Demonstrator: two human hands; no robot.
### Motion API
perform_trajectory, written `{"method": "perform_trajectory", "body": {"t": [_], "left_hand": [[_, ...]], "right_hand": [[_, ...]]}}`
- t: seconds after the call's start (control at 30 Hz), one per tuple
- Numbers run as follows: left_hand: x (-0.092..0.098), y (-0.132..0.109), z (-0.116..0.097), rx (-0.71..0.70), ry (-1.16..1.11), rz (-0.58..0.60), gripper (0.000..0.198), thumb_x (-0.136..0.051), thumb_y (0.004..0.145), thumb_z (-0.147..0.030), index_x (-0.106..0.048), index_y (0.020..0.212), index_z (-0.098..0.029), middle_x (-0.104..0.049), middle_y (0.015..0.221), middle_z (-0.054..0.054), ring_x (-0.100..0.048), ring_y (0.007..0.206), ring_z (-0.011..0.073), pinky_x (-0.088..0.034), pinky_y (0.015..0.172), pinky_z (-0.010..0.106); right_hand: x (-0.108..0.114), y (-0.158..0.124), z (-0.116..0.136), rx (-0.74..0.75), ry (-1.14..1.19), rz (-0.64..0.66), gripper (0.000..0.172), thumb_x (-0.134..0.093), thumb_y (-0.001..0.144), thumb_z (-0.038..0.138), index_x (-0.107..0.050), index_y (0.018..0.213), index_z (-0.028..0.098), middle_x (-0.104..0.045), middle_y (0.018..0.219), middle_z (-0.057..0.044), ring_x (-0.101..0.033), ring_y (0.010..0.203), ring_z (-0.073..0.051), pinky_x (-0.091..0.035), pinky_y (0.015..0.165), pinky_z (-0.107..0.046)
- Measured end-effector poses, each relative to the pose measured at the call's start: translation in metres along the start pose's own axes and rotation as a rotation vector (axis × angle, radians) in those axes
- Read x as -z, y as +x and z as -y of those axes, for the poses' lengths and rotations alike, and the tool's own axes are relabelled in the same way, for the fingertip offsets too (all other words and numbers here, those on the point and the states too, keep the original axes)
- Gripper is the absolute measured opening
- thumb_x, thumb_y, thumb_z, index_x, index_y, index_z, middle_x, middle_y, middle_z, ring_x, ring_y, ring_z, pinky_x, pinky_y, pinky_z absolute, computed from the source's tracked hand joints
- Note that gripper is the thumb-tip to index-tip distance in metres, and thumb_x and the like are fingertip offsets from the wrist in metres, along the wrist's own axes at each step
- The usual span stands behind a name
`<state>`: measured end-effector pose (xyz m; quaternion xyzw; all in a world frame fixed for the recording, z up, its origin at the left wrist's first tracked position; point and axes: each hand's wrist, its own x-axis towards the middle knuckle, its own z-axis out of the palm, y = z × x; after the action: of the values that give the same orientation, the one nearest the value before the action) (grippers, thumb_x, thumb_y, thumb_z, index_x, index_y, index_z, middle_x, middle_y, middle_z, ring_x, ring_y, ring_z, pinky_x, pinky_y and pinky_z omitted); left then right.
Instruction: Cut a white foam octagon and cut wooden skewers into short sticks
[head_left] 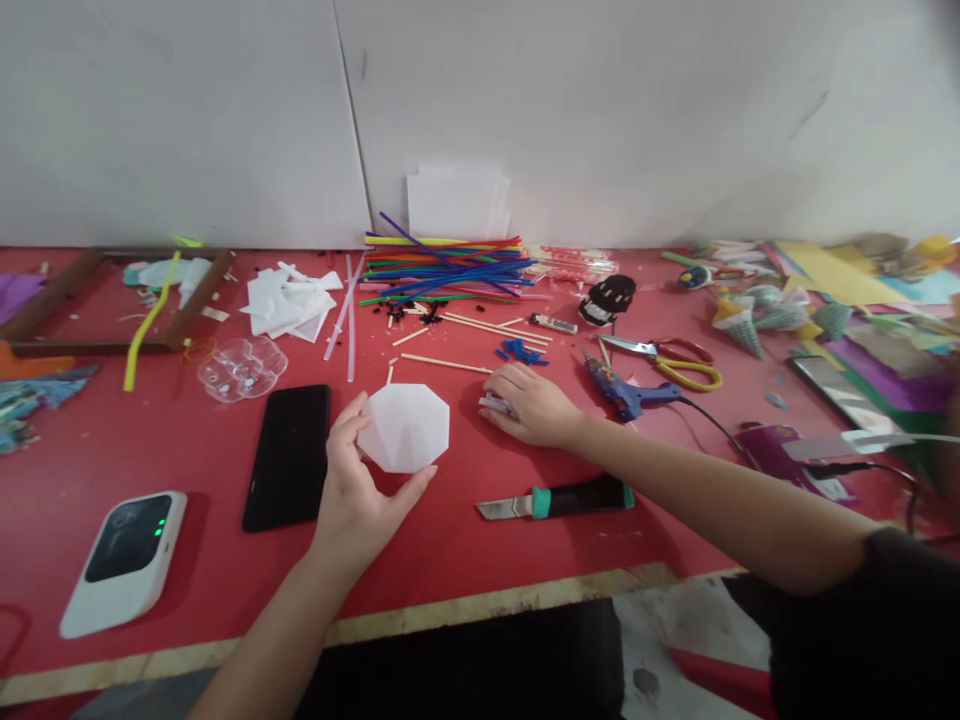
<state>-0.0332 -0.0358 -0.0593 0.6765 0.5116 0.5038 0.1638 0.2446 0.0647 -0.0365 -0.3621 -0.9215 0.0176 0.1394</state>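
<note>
My left hand [352, 490] holds a white faceted octagonal piece [405, 427] between thumb and fingers, just above the red table [187, 440]. My right hand [529, 405] lies palm down on the table to the right of the piece, its fingers closed on a small whitish-pink object [496, 404] that I cannot make out. A utility knife [559, 499] with a black and teal handle lies in front of the right hand, near the table's front edge.
A black phone [289, 455] and a white device with green lights [124, 560] lie at the left. Coloured straws [442, 268], wooden sticks, white foam scraps [289, 298], a blue glue gun [626, 392], scissors [671, 360] and paper cones clutter the back and right.
</note>
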Motion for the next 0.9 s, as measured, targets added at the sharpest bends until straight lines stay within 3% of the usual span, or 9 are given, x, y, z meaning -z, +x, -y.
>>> {"method": "perform_trajectory", "body": {"t": [0.1, 0.2, 0.37, 0.6, 0.8, 0.9], "left_hand": [[0.0, -0.001, 0.002, 0.002, -0.017, -0.005, 0.092, -0.089, 0.072, -0.028, -0.032, 0.144, -0.021, -0.035, 0.158, 0.027, -0.044, 0.145, 0.0397, -0.052, 0.105, 0.058], [0.0, -0.001, 0.002, 0.002, -0.034, -0.008, 0.093, -0.089, 0.072, -0.027, -0.031, 0.144, -0.021, -0.034, 0.159, 0.027, -0.042, 0.146, 0.0407, -0.052, 0.105, 0.058], [0.0, -0.001, 0.002, -0.005, -0.036, -0.01, 0.093, -0.089, 0.071, -0.027, -0.032, 0.144, -0.021, -0.035, 0.158, 0.027, -0.042, 0.146, 0.0406, -0.051, 0.106, 0.059], [0.0, -0.002, 0.003, -0.007, -0.026, -0.016, 0.091, -0.088, 0.073, -0.028, -0.032, 0.144, -0.021, -0.035, 0.157, 0.027, -0.042, 0.146, 0.0392, -0.047, 0.11, 0.061], [0.002, -0.001, 0.001, 0.028, -0.038, -0.011, 0.088, -0.088, 0.073, -0.029, -0.035, 0.142, -0.019, -0.035, 0.157, 0.028, -0.043, 0.145, 0.0405, -0.049, 0.108, 0.06], [0.004, 0.0, 0.0, 0.045, -0.069, -0.025, 0.086, -0.088, 0.073, -0.029, -0.036, 0.141, -0.019, -0.034, 0.158, 0.028, -0.044, 0.145, 0.0407, -0.052, 0.105, 0.058]], "right_hand": [[-0.005, 0.005, 0.0, 0.022, -0.053, -0.015, 0.032, -0.044, 0.104, 0.038, -0.064, 0.093, 0.017, -0.068, 0.09, -0.01, -0.059, 0.082, -0.02, -0.043, 0.068, -0.031], [-0.008, 0.005, -0.001, 0.056, -0.076, -0.021, 0.034, -0.043, 0.104, 0.036, -0.064, 0.083, 0.018, -0.068, 0.08, -0.007, -0.057, 0.072, -0.017, -0.035, 0.061, -0.03], [-0.01, 0.0, -0.004, 0.079, -0.108, -0.052, 0.042, -0.043, 0.103, 0.036, -0.063, 0.072, 0.019, -0.065, 0.067, -0.005, -0.053, 0.061, -0.014, -0.029, 0.058, -0.03], [-0.013, 0.002, -0.007, 0.068, -0.088, -0.071, 0.046, -0.041, 0.103, 0.038, -0.062, 0.066, 0.019, -0.063, 0.06, -0.005, -0.052, 0.058, -0.015, -0.03, 0.057, -0.03], [-0.01, 0.006, -0.003, 0.012, -0.009, -0.082, 0.039, -0.048, 0.096, 0.035, -0.056, 0.06, 0.021, -0.058, 0.056, -0.002, -0.048, 0.053, -0.013, -0.03, 0.056, -0.028], [-0.007, 0.024, 0.0, -0.067, 0.033, -0.114, 0.035, -0.053, 0.09, 0.032, -0.051, 0.057, 0.021, -0.053, 0.053, 0.001, -0.045, 0.052, -0.011, -0.03, 0.055, -0.026]]}}
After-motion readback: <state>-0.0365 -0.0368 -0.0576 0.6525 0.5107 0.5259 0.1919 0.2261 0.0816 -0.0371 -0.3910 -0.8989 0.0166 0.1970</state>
